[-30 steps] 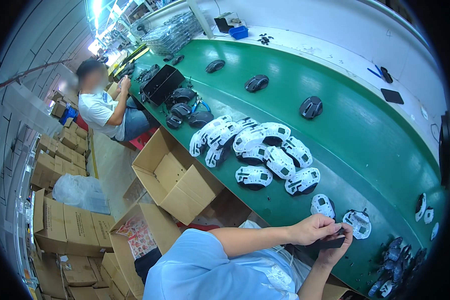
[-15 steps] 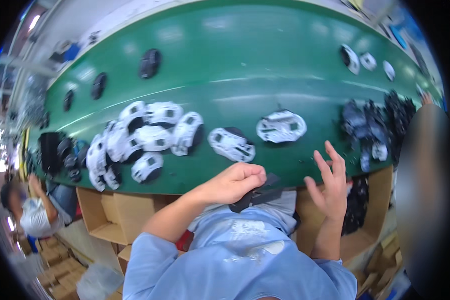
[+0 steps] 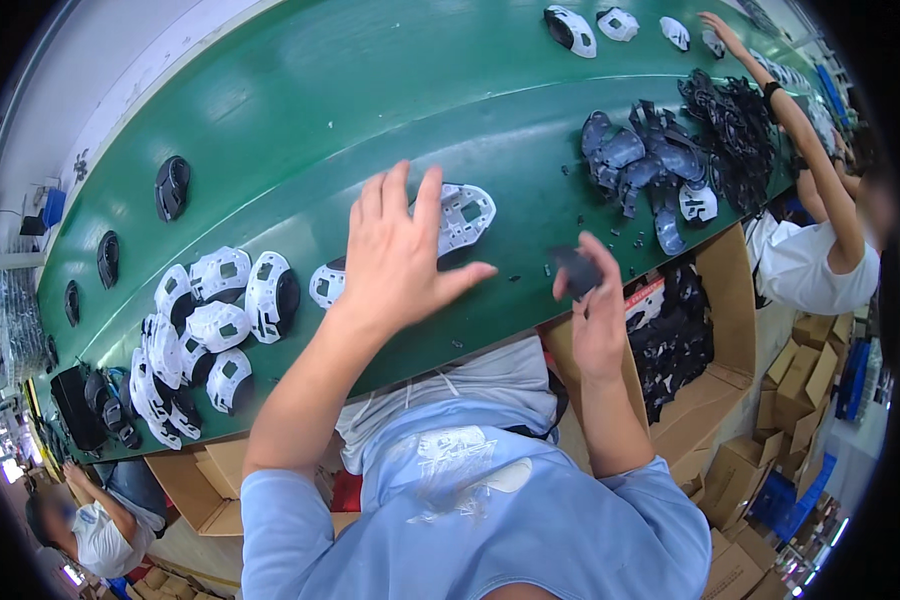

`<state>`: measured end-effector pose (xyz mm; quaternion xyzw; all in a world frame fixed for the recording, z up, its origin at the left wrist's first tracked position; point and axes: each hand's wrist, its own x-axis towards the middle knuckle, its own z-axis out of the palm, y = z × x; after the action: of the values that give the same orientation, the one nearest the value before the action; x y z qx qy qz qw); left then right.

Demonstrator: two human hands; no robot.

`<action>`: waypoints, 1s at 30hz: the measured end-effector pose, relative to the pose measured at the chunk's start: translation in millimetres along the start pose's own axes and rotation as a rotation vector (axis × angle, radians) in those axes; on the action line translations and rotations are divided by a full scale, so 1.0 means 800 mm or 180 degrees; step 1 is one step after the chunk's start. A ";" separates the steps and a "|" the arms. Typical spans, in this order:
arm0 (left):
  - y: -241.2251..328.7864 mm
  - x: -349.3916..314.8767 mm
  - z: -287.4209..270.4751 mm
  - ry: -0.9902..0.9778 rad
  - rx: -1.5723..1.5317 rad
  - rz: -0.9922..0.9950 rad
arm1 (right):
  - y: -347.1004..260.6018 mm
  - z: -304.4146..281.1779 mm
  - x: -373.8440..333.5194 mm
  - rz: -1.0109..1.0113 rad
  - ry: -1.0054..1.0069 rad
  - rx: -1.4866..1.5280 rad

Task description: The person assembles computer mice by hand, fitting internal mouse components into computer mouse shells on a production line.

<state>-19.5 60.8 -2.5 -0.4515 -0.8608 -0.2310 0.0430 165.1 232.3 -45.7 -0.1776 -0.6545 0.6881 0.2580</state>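
My left hand (image 3: 398, 255) is spread flat, fingers apart, over the green belt (image 3: 300, 130), reaching toward a white computer-mouse shell (image 3: 466, 215) that lies just past its fingertips. It holds nothing. My right hand (image 3: 592, 310) is raised near the belt's front edge and pinches a small dark plastic part (image 3: 575, 270) between thumb and fingers. Another white shell (image 3: 327, 283) lies partly hidden under my left wrist.
A cluster of white mouse shells (image 3: 220, 320) lies at left, black mouse tops (image 3: 171, 187) farther back. A pile of dark grey parts (image 3: 650, 165) lies at right above an open box of black parts (image 3: 675, 345). Co-workers sit at right (image 3: 820, 260) and lower left (image 3: 95, 530).
The view has swung left to right along the belt. My left hand let go of the dark part and stretched out over the belt; my right hand now holds the part.
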 end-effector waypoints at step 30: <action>-0.005 -0.090 0.016 0.1295 -0.3609 -0.0811 | 0.001 0.138 0.019 -0.1966 -0.1327 -0.0999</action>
<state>21.1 10.0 -35.3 -0.2446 -0.6257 -0.7376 -0.0684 88.3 152.2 -36.1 0.1336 -0.8125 0.4912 0.2841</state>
